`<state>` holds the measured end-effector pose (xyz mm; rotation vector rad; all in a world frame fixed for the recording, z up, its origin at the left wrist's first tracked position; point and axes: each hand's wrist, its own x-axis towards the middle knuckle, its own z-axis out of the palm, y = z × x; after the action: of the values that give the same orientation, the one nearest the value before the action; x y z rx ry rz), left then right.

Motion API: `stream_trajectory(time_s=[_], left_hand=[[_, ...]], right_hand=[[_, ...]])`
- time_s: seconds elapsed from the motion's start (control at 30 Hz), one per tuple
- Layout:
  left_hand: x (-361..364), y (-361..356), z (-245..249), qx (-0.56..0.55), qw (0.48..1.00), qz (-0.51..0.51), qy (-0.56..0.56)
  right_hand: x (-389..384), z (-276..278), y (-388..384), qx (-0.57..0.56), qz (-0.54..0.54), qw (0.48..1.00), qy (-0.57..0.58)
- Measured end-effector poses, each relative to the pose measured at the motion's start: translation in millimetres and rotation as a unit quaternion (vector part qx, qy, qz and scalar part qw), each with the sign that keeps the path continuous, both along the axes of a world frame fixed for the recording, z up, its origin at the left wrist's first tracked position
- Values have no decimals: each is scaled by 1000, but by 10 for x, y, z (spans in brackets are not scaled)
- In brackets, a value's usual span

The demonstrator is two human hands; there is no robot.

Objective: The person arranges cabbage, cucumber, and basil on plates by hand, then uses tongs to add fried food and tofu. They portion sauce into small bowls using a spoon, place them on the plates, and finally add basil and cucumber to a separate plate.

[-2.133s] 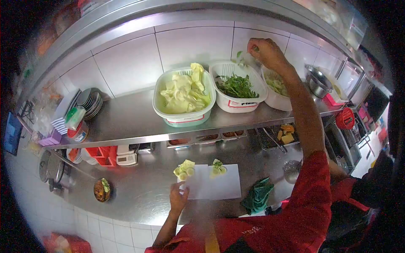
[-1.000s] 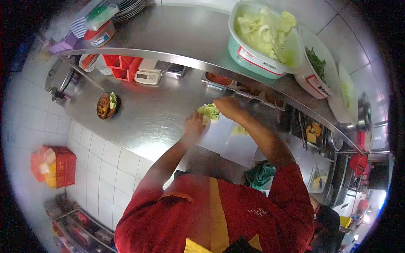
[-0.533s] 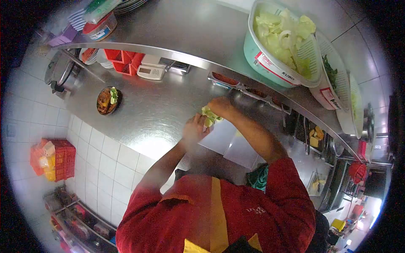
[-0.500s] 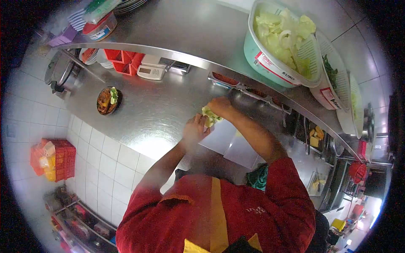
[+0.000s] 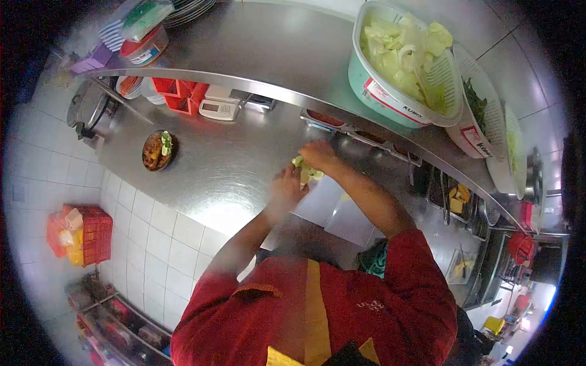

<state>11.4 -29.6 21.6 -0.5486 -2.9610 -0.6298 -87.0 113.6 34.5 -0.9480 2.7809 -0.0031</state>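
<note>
Pale green cabbage leaves (image 5: 311,174) lie between my two hands over the steel counter, at the edge of a white sheet or board (image 5: 320,201). My left hand (image 5: 288,186) has its fingers bent against the leaves' left side, gripping them. Just above, my right hand (image 5: 318,156) is closed over the upper part of the leaves, and its fingertips are partly hidden. A dark bowl (image 5: 160,150) of brown fried food with a green-and-white garnish stands further left on the counter.
A shelf (image 5: 262,36) overhangs the counter. On it stand a tub of cabbage (image 5: 390,91) and a basket of dark greens (image 5: 473,128). Beneath are a scale (image 5: 218,110), red bins (image 5: 183,94) and sauce trays (image 5: 326,119). A tray of yellow pieces (image 5: 458,198) sits right.
Both hands stay at the cabbage leaves with only slight finger movement. The whole view has shifted a little; the bowl stays in place on the counter.
</note>
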Motion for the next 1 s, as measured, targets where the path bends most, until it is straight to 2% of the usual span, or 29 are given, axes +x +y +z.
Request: stream_trajectory(time_s=[0.03, 0.13, 0.23, 0.37, 0.43, 0.47, 0.53, 0.67, 0.73, 0.83, 0.97, 1.0], left_hand=[[-8, 44, -34, -43, 999, 5, -15], [-50, 122, -122, -49, 999, 9, 10], [-74, 166, -172, -83, 996, 16, -7], [-72, 188, -179, -108, 993, 11, -34], [-64, 180, -193, -120, 992, 8, -26], [-61, 171, -200, -120, 992, 7, -25], [-60, 167, -178, -124, 991, 8, -41], [-57, 189, -89, -138, 989, 14, -57], [-47, 178, -67, -144, 988, 5, -62], [-80, 193, 23, -169, 979, 5, -111], [-63, 160, -17, -157, 983, -1, -94], [-43, 153, -62, -148, 987, 3, -56]], right_hand=[[6, -15, 6, -28, -1, 1000, -5], [9, -55, 35, -1, -48, 998, -36], [6, -151, 77, -45, -49, 998, -23], [-13, -151, 169, -23, -31, 998, -56], [-14, -125, 241, -128, -73, 980, -133], [12, -113, 282, -128, -74, 980, -132], [101, -103, 384, -248, -130, 957, -69], [205, -244, 584, -238, -128, 961, -49], [317, -143, 579, -210, -158, 965, 14], [382, -69, 550, -196, -192, 961, -41], [548, -128, 543, -198, -230, 952, -34], [601, -135, 546, -223, -239, 944, -45]])
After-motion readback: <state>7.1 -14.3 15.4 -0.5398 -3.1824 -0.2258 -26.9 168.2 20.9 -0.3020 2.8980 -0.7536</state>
